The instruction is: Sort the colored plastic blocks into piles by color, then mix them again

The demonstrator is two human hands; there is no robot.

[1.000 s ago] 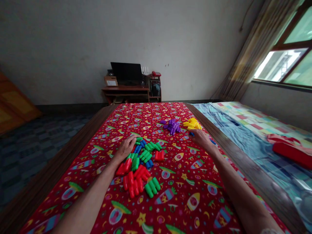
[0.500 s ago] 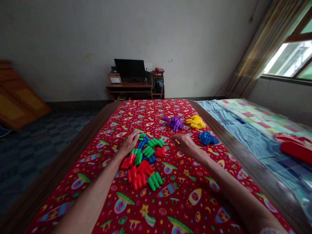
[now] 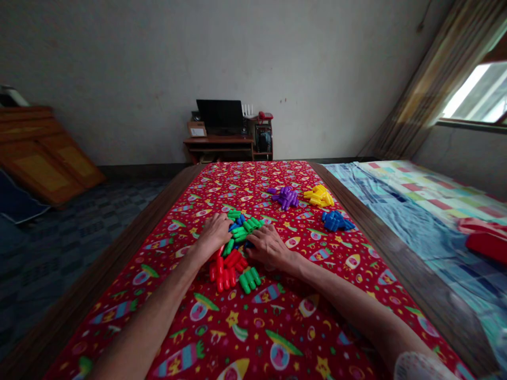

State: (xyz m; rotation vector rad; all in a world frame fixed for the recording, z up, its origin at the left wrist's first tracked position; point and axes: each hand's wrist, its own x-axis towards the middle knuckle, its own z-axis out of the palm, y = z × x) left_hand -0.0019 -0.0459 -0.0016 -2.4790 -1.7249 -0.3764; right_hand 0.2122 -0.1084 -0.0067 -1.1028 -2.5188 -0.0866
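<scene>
A mixed pile of green, red and blue plastic building blocks lies on the red patterned tablecloth. My left hand (image 3: 216,232) rests against the pile's left side, fingers loosely bent and touching the blocks. On the opposite side my right hand (image 3: 269,245) lies palm down, fingers apart at the edge of the pile, partly covering some blue and red blocks. Between the hands are green blocks (image 3: 241,232). Nearer to me sit red blocks (image 3: 225,277) and a separate green block group (image 3: 250,280). Neither hand shows a block lifted; some fingertips are hidden.
Separate heaps of purple blocks (image 3: 285,197), yellow blocks (image 3: 319,196) and blue blocks (image 3: 336,221) stand at the back right of the tablecloth (image 3: 253,177). A bed (image 3: 396,211) adjoins on the right. A desk with a monitor (image 3: 219,115) is against the wall.
My right hand has moved left and nearer, from beside the purple heap onto the mixed pile. My left hand has shifted slightly right, and the pile looks more tightly gathered.
</scene>
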